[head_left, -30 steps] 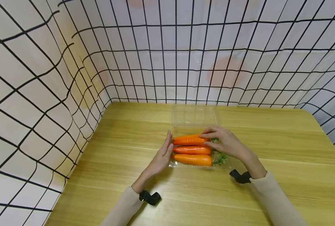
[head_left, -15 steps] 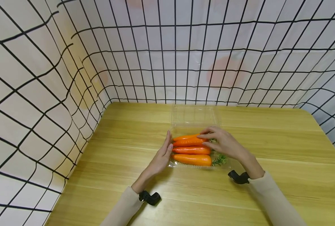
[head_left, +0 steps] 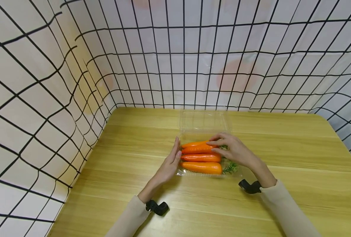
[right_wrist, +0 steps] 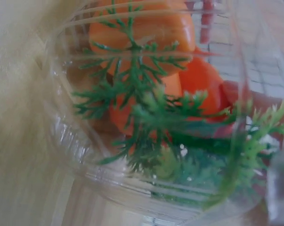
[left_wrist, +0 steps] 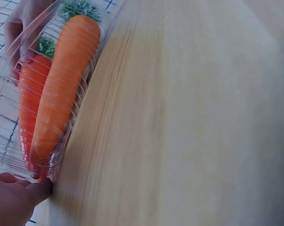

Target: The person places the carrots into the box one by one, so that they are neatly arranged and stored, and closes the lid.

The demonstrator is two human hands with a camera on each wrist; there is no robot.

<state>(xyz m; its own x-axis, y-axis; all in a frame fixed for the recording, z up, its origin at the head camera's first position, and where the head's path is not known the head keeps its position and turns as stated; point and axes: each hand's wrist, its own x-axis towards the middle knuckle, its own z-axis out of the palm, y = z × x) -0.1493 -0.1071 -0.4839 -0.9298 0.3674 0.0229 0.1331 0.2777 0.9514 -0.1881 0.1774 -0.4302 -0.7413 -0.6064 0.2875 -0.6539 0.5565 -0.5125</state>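
Head view: at centre, the left hand (head_left: pixel 169 165) rests straight-fingered against the left end of a clear box (head_left: pixel 190 173); the right hand (head_left: pixel 234 149) pinches a carrot (head_left: pixel 196 149) inside, above other carrots (head_left: pixel 202 167)

glare on tbl (head_left: pixel 199 207), r-wrist pic blurry
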